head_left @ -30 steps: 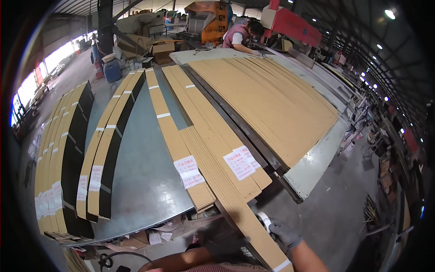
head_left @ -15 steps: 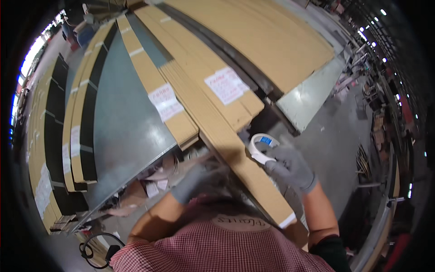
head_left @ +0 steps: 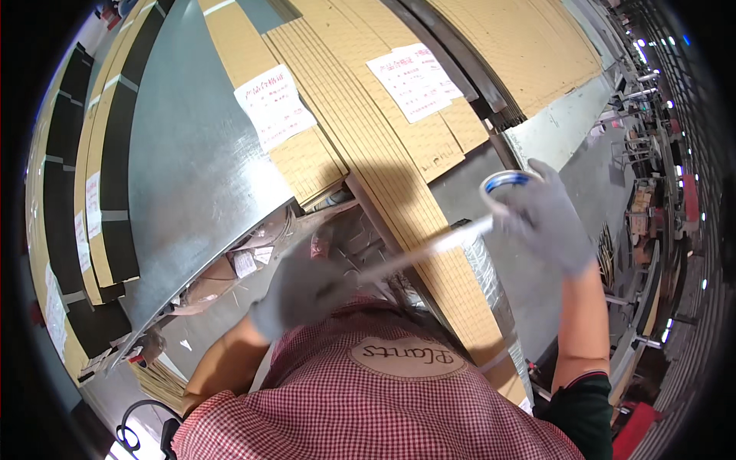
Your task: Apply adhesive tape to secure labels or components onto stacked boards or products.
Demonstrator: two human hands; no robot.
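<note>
A whitish strip of adhesive tape (head_left: pixel 429 251) is stretched across a long bundle of brown cardboard strips (head_left: pixel 452 287), slightly blurred by motion. My right hand (head_left: pixel 548 218), in a grey glove, grips the tape roll (head_left: pixel 491 184), a pale ring with a blue inside, to the right of the bundle. On the left side my left hand (head_left: pixel 303 295), also gloved in grey, is closed on the strip's free end, though its fingertips are blurred. Whether the strip touches the cardboard I cannot tell.
Beside the bundle lie more cardboard stacks with paper labels (head_left: pixel 276 107) (head_left: pixel 414 80) on a metal table (head_left: pixel 199 153). Taped bundles with dark sides (head_left: pixel 115 176) stand at the left. A wide cardboard stack (head_left: pixel 529 46) is at the far right. Scraps (head_left: pixel 211 284) lie below the table edge.
My right hand has moved right and up with the roll, and a length of tape now spans between my hands. My left hand has drawn back left. The view has shifted closer over the bundle.
</note>
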